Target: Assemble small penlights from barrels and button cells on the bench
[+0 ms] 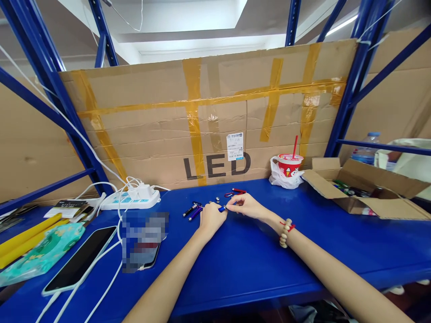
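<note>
My left hand [213,217] is closed round a small blue tube [222,209], whose end sticks out toward the right. At that end, my right hand [245,205] pinches with thumb and fingertips; a tiny light-coloured part seems to be between them, too small to name. Left of my left hand lie a black slim tube [189,211] and a purple slim tube [195,214], both with metal tips. Just beyond the hands are small silver pieces [217,198] and a red slim tube [239,190] with a red clip [229,194] beside it.
A white power strip [131,200] with cables stands back left. Nearer are a phone [81,258], a second, partly blurred phone [153,259] and yellow rolls [32,237]. At right are a red cup [290,165] in a bag and an open carton [360,199]. Taped cardboard [158,139] backs the blue table.
</note>
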The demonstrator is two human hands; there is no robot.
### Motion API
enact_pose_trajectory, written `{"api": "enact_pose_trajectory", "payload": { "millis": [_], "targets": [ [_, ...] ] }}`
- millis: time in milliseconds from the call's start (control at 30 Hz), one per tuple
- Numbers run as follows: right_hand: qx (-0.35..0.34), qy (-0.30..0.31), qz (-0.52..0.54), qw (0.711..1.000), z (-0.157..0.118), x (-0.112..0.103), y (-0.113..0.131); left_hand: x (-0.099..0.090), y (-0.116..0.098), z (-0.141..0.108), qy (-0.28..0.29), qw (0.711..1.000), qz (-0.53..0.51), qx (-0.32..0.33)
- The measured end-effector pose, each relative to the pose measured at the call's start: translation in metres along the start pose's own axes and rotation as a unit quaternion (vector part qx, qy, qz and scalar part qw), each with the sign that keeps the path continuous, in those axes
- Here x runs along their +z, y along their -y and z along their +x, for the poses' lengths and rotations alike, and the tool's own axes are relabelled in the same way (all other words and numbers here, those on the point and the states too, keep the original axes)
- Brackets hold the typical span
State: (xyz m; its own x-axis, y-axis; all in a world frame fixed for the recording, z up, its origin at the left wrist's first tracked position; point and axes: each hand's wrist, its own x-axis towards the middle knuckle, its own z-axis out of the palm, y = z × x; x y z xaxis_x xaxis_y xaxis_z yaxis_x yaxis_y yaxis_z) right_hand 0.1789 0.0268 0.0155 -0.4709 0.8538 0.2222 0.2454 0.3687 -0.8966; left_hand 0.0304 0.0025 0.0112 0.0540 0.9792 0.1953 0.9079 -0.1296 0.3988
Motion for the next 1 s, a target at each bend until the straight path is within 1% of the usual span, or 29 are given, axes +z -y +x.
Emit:
{"api": "enact_pose_trajectory", "payload": {
  "millis": [100, 200, 367, 567, 700, 833, 900, 1000],
  "targets": [
    [0.006, 0.021, 0.009, 1.0, -0.002, -0.005, 0.002, -0.001, 0.001, -0.001, 0.017, 0.999, 0.016, 0.046],
    [0.012, 0.029, 0.017, 0.999, -0.004, -0.006, 0.004, -0.003, -0.001, -0.003, 0.033, 0.997, 0.028, 0.066],
    [0.02, 0.034, 0.009, 0.999, -0.006, -0.005, 0.002, -0.006, -0.005, -0.008, 0.048, 0.993, 0.08, 0.065],
    [0.081, 0.042, -0.003, 0.996, -0.011, -0.005, 0.004, -0.007, -0.008, -0.011, 0.063, 0.989, 0.125, 0.049],
    [0.135, 0.027, 0.02, 0.99, -0.013, -0.004, 0.01, -0.006, -0.01, -0.011, 0.056, 0.988, 0.136, 0.035],
    [0.199, 0.008, 0.052, 0.979, -0.012, -0.001, 0.014, -0.005, -0.01, -0.012, 0.035, 0.99, 0.135, 0.034],
    [0.211, 0.002, 0.065, 0.975, -0.012, -0.002, 0.015, -0.004, -0.009, -0.011, 0.017, 0.992, 0.12, 0.044],
    [0.199, 0.009, 0.076, 0.977, -0.011, -0.006, 0.013, -0.003, -0.007, -0.011, -0.011, 0.994, 0.091, 0.066]
  ]
}}
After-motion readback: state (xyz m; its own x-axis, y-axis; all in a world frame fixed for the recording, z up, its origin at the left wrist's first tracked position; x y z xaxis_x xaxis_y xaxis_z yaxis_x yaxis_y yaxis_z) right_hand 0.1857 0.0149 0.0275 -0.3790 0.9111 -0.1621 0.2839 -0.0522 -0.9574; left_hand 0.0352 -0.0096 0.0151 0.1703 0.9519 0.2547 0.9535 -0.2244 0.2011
